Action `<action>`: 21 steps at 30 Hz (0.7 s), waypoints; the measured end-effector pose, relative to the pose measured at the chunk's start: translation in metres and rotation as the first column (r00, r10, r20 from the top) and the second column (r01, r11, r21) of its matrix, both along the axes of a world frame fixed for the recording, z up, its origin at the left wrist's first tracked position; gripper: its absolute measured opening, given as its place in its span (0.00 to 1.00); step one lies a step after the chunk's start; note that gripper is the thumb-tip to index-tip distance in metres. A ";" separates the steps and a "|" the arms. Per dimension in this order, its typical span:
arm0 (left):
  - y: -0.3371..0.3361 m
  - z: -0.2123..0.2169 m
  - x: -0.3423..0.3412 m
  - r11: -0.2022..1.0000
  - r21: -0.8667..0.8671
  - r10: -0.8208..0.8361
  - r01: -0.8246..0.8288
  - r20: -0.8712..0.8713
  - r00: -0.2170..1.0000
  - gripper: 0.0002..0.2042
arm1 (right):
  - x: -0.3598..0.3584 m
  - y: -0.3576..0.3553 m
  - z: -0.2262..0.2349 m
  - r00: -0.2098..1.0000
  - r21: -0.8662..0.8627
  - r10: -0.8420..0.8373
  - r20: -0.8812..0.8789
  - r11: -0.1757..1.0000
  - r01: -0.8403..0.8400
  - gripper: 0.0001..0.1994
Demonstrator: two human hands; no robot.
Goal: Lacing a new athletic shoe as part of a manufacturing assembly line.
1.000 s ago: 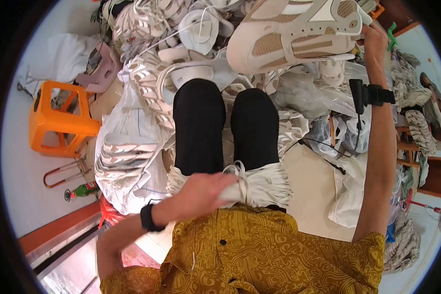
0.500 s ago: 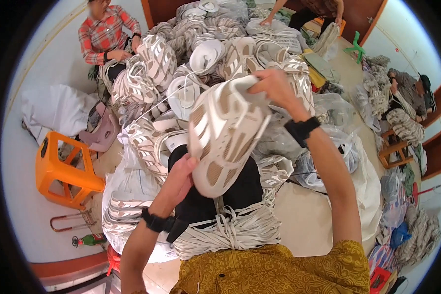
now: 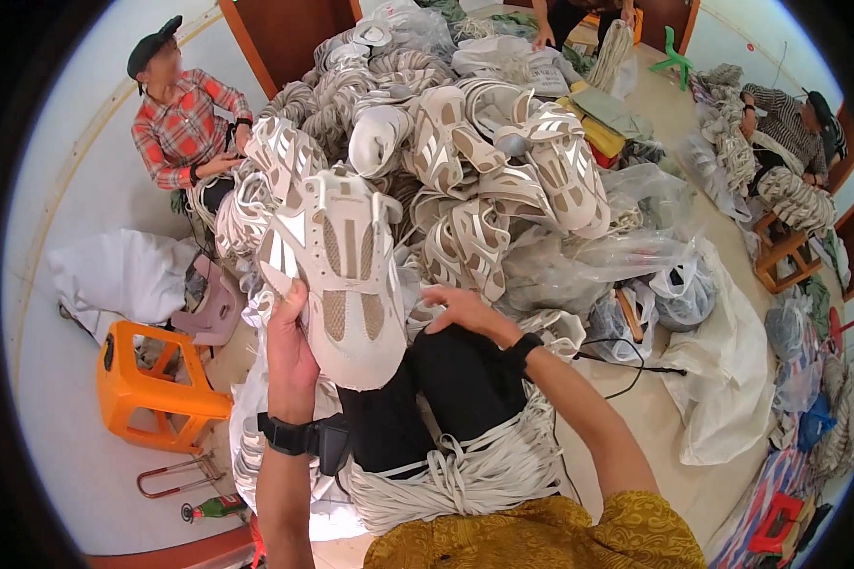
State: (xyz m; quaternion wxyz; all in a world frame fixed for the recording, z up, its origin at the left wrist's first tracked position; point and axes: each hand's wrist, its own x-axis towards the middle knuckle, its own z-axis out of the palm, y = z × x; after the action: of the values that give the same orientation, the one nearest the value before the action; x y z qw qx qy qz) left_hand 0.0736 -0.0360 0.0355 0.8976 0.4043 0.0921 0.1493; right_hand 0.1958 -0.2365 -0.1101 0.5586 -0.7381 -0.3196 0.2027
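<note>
1. Left hand [image 3: 294, 356] grasps a white-and-beige shoe upper [image 3: 351, 284] by its left edge, thumb lying on the face; the piece hangs toe-down, left of the frame's centre.
2. Right hand [image 3: 470, 313] is released, its fingers loosely curved just beside the upper's right edge, near the middle of the frame; I cannot tell whether it touches the black-covered legs [image 3: 470, 379] below.
3. Across the upper middle spreads a large pile of similar uppers [image 3: 441, 161].
4. At upper left, beside the pile, is a person in a red plaid shirt [image 3: 185, 133].
5. On the right lies a crumpled white sack [image 3: 726, 379].
6. An orange stool [image 3: 128, 375] stands at lower left.
7. White laces [image 3: 455, 484], bundled together, cross the lap at lower middle.
8. A green bottle [image 3: 220, 505] lies below the stool.
</note>
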 end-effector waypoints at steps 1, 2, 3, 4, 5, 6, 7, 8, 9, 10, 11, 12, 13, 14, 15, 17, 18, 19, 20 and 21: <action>-0.002 0.008 0.004 0.998 0.057 0.041 -0.042 0.013 0.999 0.20 | -0.004 0.009 0.003 1.000 0.010 0.003 0.002 1.000 -0.003 0.25; -0.001 0.016 0.009 0.997 0.065 0.043 -0.044 0.015 0.999 0.20 | -0.008 0.015 0.006 0.977 0.074 0.103 -0.186 0.993 -0.090 0.21; -0.002 0.021 0.013 0.985 0.155 0.073 -0.078 0.038 0.997 0.20 | -0.011 0.016 0.008 0.908 0.145 0.205 -0.366 0.976 -0.162 0.16; -0.006 0.032 0.014 0.963 0.243 0.103 -0.115 0.060 0.993 0.21 | -0.009 0.012 0.011 0.905 0.144 0.207 -0.371 0.976 -0.164 0.16; -0.006 0.049 0.012 0.951 0.297 0.079 -0.091 0.053 0.996 0.23 | -0.003 0.004 0.016 0.903 0.185 0.163 -0.397 0.978 -0.096 0.11; 0.001 0.058 0.014 0.951 0.295 0.077 -0.089 0.051 0.996 0.23 | 0.005 -0.005 0.019 0.899 0.223 0.116 -0.422 0.975 -0.022 0.07; 0.013 0.067 0.015 0.967 0.243 0.058 -0.078 0.091 0.994 0.22 | 0.013 -0.016 0.022 0.963 0.139 -0.021 -0.267 0.988 0.060 0.04; 0.020 0.074 0.013 0.980 0.190 0.041 -0.066 0.132 0.990 0.22 | 0.022 -0.029 0.026 0.976 0.100 -0.102 -0.191 0.987 0.123 0.04; 0.019 0.079 0.011 0.980 0.187 0.042 -0.067 0.136 0.990 0.22 | 0.032 -0.041 0.033 0.978 0.067 -0.179 -0.108 0.980 0.187 0.04; 0.018 0.083 0.011 0.982 0.165 0.064 -0.097 0.193 0.979 0.22 | 0.043 -0.051 0.044 0.966 0.050 -0.258 0.024 0.965 0.256 0.04; 0.016 0.086 0.011 0.982 0.140 0.087 -0.125 0.250 0.964 0.22 | 0.055 -0.061 0.056 0.931 0.042 -0.327 0.159 0.945 0.325 0.04; 0.015 0.087 0.008 0.982 0.141 0.088 -0.128 0.259 0.962 0.22 | 0.066 -0.066 0.075 0.918 0.057 -0.376 0.131 0.927 0.371 0.05; 0.012 0.088 0.003 0.984 0.124 0.096 -0.131 0.257 0.962 0.22 | 0.073 -0.074 0.099 0.899 0.067 -0.425 0.106 0.905 0.420 0.05; 0.007 0.087 -0.001 0.987 0.102 0.097 -0.127 0.256 0.962 0.22 | 0.081 -0.085 0.119 0.893 0.064 -0.433 0.122 0.901 0.428 0.05; 0.006 0.082 -0.005 0.986 0.090 0.115 -0.140 0.242 0.963 0.23 | 0.088 -0.088 0.136 0.916 0.132 -0.401 0.011 0.909 0.396 0.06; 0.002 0.073 -0.010 0.990 0.061 0.111 -0.128 0.226 0.968 0.23 | 0.091 -0.093 0.156 0.931 0.206 -0.356 -0.083 0.908 0.365 0.07; 0.002 0.069 -0.014 0.992 0.037 0.109 -0.118 0.195 0.975 0.23 | 0.088 -0.093 0.160 0.921 0.033 -0.356 0.157 0.934 0.355 0.08; 0.009 0.064 -0.017 0.995 0.011 0.097 -0.100 0.150 0.984 0.23 | 0.085 -0.093 0.164 0.872 -0.139 -0.300 0.386 0.916 0.376 0.09; 0.015 0.062 -0.022 0.994 0.011 0.102 -0.105 0.161 0.982 0.23 | 0.084 -0.096 0.155 0.719 -0.192 -0.117 0.685 0.923 0.333 0.08; 0.021 0.060 -0.025 0.994 0.015 0.101 -0.105 0.168 0.981 0.22 | 0.082 -0.102 0.142 0.456 -0.254 0.087 0.886 0.913 0.318 0.07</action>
State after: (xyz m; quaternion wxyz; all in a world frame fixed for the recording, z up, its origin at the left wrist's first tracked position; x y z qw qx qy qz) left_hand 0.0490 -0.0147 0.0955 0.8884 0.3958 0.0354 0.2298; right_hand 0.2781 -0.3380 0.0316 0.1679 -0.8494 -0.4631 -0.1894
